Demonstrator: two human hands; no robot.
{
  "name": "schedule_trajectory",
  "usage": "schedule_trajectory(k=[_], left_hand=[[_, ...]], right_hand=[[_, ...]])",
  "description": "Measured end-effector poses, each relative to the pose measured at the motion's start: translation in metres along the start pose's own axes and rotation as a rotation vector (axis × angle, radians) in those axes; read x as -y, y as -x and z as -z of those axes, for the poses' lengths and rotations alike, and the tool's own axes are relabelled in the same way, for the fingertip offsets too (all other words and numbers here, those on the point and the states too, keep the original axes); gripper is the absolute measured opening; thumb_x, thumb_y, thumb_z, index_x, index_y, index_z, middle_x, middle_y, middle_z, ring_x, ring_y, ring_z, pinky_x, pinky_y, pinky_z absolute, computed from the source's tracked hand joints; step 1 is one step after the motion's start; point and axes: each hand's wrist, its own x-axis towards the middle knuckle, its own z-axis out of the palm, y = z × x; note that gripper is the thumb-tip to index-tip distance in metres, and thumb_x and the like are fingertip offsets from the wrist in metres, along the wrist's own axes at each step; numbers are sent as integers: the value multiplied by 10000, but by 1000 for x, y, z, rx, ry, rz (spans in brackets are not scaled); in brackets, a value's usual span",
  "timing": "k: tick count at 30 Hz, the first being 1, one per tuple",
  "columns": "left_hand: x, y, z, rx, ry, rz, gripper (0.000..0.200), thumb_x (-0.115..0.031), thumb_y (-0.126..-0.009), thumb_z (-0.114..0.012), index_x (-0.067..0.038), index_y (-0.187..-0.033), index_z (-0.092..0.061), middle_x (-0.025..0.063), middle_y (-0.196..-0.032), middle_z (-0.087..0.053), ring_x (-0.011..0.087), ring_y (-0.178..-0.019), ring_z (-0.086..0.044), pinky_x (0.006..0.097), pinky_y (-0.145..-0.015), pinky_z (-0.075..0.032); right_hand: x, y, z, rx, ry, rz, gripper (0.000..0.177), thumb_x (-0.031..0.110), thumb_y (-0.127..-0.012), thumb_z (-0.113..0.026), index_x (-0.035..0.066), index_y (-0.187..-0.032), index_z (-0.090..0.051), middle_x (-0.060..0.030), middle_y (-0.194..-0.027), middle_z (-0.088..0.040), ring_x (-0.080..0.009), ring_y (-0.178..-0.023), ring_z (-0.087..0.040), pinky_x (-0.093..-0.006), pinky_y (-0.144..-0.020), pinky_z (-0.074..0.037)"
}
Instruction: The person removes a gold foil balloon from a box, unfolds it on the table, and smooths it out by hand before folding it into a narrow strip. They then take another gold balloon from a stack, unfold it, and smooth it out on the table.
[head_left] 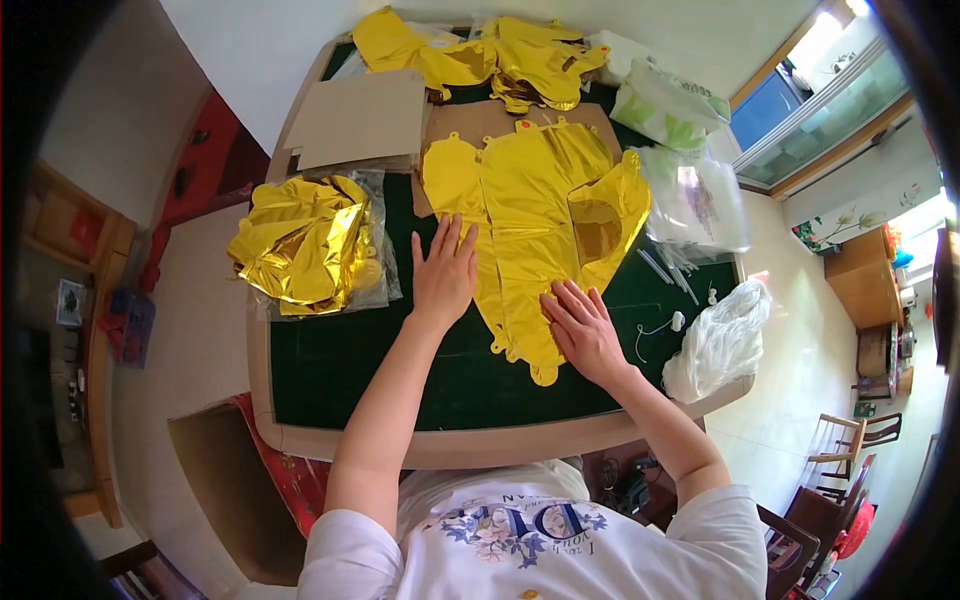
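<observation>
A flat gold foil balloon lies spread over the green tabletop, its upper part on a piece of brown cardboard. My left hand rests with fingers stretched out on the balloon's left edge. Lower down on the right, my right hand lies flat on the foil, fingers extended. Neither hand grips anything. On the balloon's right side a section is folded over, showing a darker gold patch. Small tabs stick out along its edges. Left of my left hand, a crumpled gold foil bundle sits on clear plastic.
Cardboard sheets are stacked at the upper left. More gold foil balloons lie at the far end. On the right are a green-and-white tissue pack, clear plastic bags, thin white straws and a white plastic bag.
</observation>
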Motion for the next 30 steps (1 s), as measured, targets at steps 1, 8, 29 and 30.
schedule_trajectory(k=[1, 8, 29, 30], left_hand=[[-2, -1, 2, -3, -1, -15, 434, -236, -974, -445, -103, -1387, -442, 123, -1487, -357, 248, -1406, -286, 557, -1141, -151], [-43, -16, -16, -47, 138, -80, 481, -286, -974, -464, -74, -1401, -404, 165, -1492, -325, 286, -1413, -265, 510, -1151, -168], [-51, -17, -8, 124, 36, -34, 523, -344, -991, -396, -95, -1448, -349, 152, -1532, -258, 274, -1438, -206, 470, -1169, -149], [-51, -17, -8, 123, 38, -35, 523, -345, -991, -395, -96, -1448, -348, 150, -1533, -257, 273, -1438, -204, 470, -1169, -149]], right_hand=[[0, 0, -1, -2, -2, 0, 401, 177, -911, -569, 127, -1309, -545, -103, -1387, -483, -273, -1328, -410, -478, -1104, -285], [-1, -2, 4, -55, -73, -26, 396, 140, -892, -579, 94, -1284, -553, -141, -1358, -500, -314, -1295, -439, -484, -1079, -320], [-191, -174, 2, -392, 65, -595, 333, 178, -833, -598, 27, -1129, -611, -216, -1119, -576, -387, -1079, -532, -446, -919, -450], [-192, -178, 5, -351, 87, -648, 347, 203, -823, -617, 24, -1120, -615, -218, -1120, -581, -390, -1078, -537, -442, -920, -454]])
